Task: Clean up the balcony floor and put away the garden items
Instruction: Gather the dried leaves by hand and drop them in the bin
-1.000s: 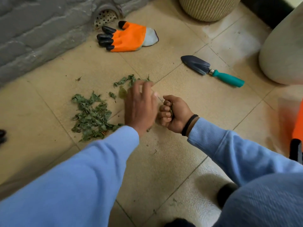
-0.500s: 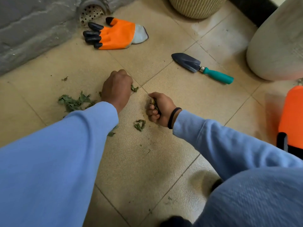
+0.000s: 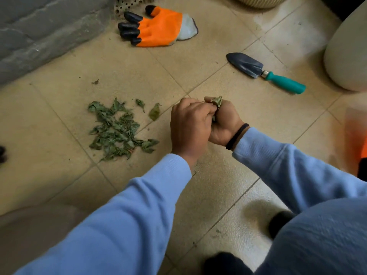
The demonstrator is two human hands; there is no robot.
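While a clutch of leaves (image 3: 217, 101) now sits bunched in the right hand (image 3: 224, 124), the left hand (image 3: 190, 124), back from the floor, curls in to tuck more into that fist, so gathering advances, though the leaf pile (image 3: 117, 130), glove (image 3: 158, 26) and trowel (image 3: 264, 72) lie waiting.

Tiled floor (image 3: 228, 187) (leaves (image 3: 117, 132), glove (image 3: 158, 26), trowel (image 3: 264, 72))

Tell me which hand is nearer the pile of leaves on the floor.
Left. The left hand is just right of the leaf pile, close to its nearest leaves. The right hand lies beyond the left, farther from the pile, gripping a few leaves.
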